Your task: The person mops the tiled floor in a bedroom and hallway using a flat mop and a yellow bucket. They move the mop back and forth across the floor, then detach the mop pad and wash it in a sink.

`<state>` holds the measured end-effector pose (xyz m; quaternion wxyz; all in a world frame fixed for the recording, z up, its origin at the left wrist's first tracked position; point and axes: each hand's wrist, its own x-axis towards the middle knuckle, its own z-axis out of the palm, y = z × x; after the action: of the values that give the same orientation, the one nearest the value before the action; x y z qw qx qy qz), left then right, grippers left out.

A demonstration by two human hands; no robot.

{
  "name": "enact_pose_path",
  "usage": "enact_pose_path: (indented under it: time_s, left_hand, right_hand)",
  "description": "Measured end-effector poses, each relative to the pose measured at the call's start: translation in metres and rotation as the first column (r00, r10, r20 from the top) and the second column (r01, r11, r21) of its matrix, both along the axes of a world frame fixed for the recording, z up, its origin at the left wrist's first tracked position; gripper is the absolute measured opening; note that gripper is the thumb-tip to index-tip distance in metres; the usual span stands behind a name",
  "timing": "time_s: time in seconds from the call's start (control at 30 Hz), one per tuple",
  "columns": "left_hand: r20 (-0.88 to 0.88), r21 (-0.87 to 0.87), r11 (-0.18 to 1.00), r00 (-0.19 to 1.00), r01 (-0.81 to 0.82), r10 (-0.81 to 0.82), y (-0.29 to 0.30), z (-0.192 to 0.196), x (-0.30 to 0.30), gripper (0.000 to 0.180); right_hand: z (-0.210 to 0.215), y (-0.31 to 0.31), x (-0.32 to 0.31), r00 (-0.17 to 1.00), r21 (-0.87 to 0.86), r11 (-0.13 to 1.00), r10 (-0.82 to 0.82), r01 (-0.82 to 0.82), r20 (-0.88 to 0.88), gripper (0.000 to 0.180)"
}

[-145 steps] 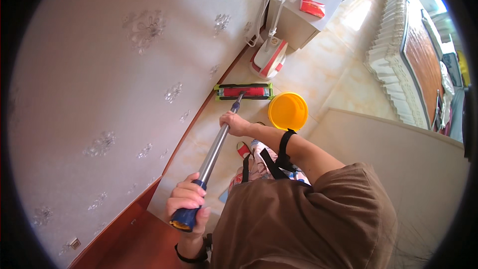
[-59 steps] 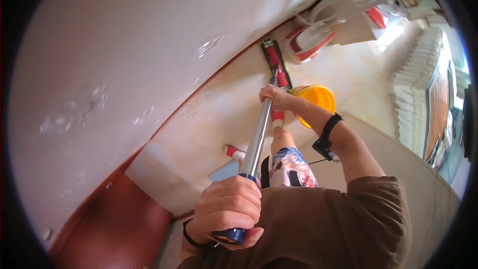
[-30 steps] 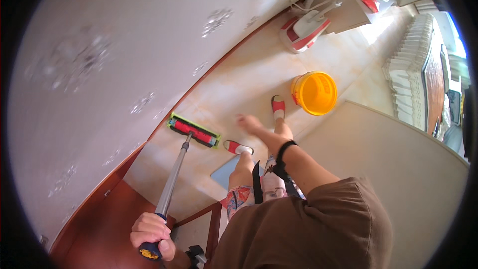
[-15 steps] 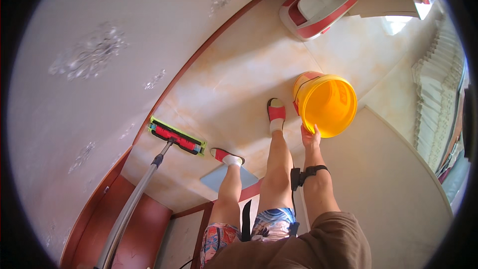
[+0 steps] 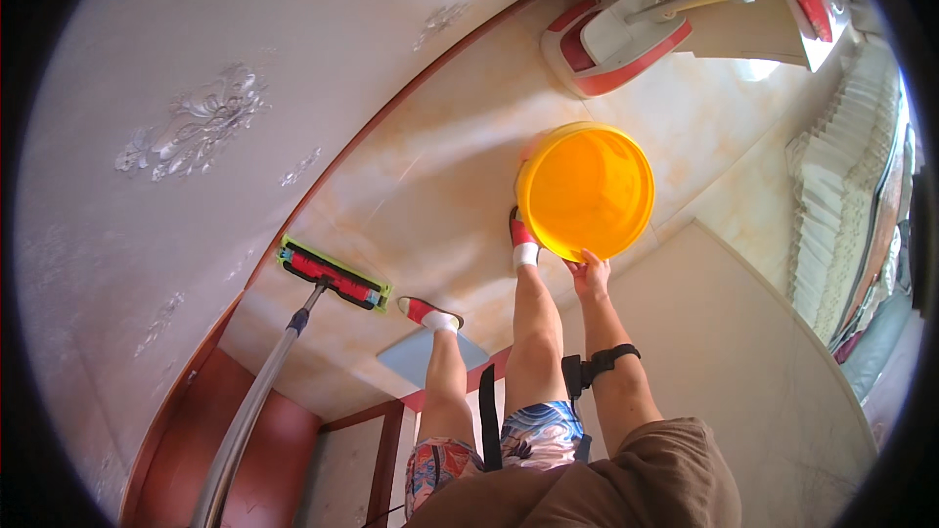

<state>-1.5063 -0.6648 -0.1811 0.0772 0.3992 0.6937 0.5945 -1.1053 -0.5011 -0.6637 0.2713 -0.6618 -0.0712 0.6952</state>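
A broad sweep of marbled floor runs between the dark-red skirting on my left and a pale panel on the right. The yellow bucket is out in the middle of it, mouth tipped up toward the wearer (whether its base touches the floor, I can't make out).

The right hand reaches forward at the end of a nearly straight arm, a black strap round the forearm. Its fingers pinch the bucket's near rim. The left hand is out of sight, so I can't tell how its fingers are set.

Over to the left, the mop has its red head down near the skirting, its grey pole slanting to the lower edge. One red slipper is just beside it; the other sits partly behind the bucket. A blue-grey mat lies at the left leg. Beyond the bucket stand a red-and-white appliance, a pale cabinet and, farther right, a frilled bed.
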Motion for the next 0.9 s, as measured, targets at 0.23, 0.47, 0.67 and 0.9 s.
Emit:
enact_pose_path:
  time_s: [0.23,0.47,0.67,0.9]
  left_hand:
    - [-0.009,-0.012,0.998,0.998,-0.056,0.056,-0.008,-0.004,-0.014,0.03]
    - [-0.031,-0.029,0.996,0.996,-0.089,0.088,-0.011,-0.005,-0.025,0.031]
    - [-0.043,-0.049,0.991,0.991,-0.128,0.126,-0.014,-0.001,-0.031,0.033]
    - [-0.043,-0.047,0.99,0.99,-0.135,0.133,-0.033,0.038,-0.021,0.035]
  right_hand:
    - [-0.009,0.036,-0.096,0.984,0.061,0.982,0.177,-0.178,0.03,0.046]
    - [-0.043,0.072,-0.182,0.93,0.152,0.917,0.366,-0.368,0.038,0.042]
    - [-0.049,0.093,-0.203,0.883,0.131,0.877,0.469,-0.463,-0.018,0.046]
    - [0.02,0.062,-0.128,0.155,-0.116,0.192,0.951,-0.975,0.269,0.069]
